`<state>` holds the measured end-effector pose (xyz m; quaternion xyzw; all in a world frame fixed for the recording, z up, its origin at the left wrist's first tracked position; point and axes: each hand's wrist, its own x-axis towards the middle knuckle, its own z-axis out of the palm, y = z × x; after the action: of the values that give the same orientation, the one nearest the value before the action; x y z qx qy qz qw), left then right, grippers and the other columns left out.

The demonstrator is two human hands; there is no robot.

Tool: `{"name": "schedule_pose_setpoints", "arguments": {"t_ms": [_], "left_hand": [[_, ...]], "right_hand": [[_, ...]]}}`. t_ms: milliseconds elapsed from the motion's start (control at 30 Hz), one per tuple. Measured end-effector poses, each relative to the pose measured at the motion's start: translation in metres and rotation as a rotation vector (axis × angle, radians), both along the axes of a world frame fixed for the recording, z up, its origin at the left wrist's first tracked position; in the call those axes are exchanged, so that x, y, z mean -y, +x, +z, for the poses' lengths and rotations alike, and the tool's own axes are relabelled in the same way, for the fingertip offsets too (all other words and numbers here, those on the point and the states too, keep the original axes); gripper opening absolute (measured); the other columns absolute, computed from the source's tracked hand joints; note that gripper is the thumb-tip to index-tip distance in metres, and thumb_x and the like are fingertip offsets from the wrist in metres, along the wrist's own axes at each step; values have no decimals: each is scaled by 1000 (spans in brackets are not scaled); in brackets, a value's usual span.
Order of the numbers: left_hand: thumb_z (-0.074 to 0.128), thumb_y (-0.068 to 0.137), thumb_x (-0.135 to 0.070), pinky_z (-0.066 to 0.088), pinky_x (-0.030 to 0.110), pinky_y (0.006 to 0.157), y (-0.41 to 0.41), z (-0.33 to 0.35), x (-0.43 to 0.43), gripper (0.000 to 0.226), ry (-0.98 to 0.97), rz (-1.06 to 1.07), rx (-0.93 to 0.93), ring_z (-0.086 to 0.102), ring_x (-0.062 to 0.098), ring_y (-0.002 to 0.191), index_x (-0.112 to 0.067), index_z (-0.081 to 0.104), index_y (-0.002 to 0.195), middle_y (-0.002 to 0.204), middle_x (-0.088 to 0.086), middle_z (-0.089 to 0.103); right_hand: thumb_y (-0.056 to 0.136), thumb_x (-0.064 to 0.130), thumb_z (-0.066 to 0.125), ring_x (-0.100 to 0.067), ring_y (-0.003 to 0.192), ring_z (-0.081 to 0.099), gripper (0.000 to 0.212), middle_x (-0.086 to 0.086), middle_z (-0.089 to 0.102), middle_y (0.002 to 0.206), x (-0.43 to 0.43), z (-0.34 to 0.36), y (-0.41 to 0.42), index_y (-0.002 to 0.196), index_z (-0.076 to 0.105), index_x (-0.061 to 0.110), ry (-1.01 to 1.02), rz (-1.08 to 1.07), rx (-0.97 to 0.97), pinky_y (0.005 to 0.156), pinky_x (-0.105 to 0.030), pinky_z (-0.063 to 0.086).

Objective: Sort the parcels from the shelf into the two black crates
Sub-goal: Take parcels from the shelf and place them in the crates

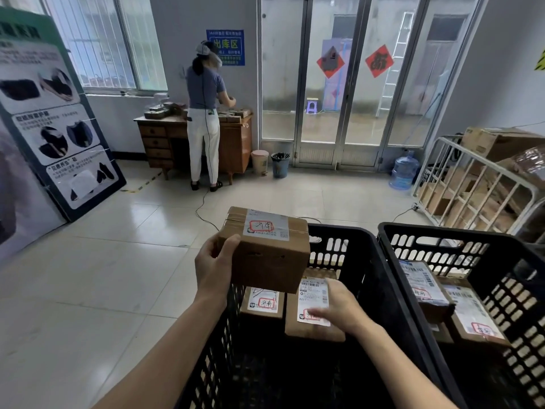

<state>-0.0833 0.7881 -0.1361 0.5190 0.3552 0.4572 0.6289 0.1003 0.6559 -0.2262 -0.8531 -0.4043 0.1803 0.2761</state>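
Note:
My left hand (213, 265) grips a brown cardboard parcel (265, 255) by its left side, holding it over the far left corner of the left black crate (365, 261). Its top bears a white label with a red-boxed mark. Inside that crate my right hand (336, 309) lies with fingers stretched flat on the label of a flat parcel (306, 329). A smaller labelled parcel (261, 305) sits beside it on the left. The right black crate (436, 234) holds two labelled parcels (424, 284), (472, 317).
A person stands at a wooden desk (233, 143) at the back, a cable trailing across the tiled floor. Two bins (280, 165) and a water jug (404, 170) stand by the glass doors. A metal cage (472, 184) of cardboard sits right; a poster board (56, 119) leans left.

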Motion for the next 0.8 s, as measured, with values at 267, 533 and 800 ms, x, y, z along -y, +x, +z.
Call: {"name": "schedule_pose_setpoints", "arguments": {"t_ms": [267,533,800], "left_hand": [[58,68,-43,48,21,62,-8,4,26,56,15,-92,29,60,15,91,-14,57,116,104,6,64],[49,91,-13,50,31,72,-28,-3,41,21,-29,-280,-83,60,14,89,-16,58,110,100,4,63],[62,82,-2,48,18,75,-55,-24,41,42,87,-541,-546,59,9,97,-15,50,121,107,-1,62]], "right_hand": [[77,30,56,-6,97,66,34,13,71,102,31,105,-45,110,57,35,581,146,-592,79,-21,51],[91,28,57,-11,113,57,23,4,62,120,52,88,-58,113,54,33,580,44,-570,96,-33,48],[89,10,58,-16,113,57,31,3,60,118,77,42,-71,116,51,24,430,10,-630,92,-36,50]]}}
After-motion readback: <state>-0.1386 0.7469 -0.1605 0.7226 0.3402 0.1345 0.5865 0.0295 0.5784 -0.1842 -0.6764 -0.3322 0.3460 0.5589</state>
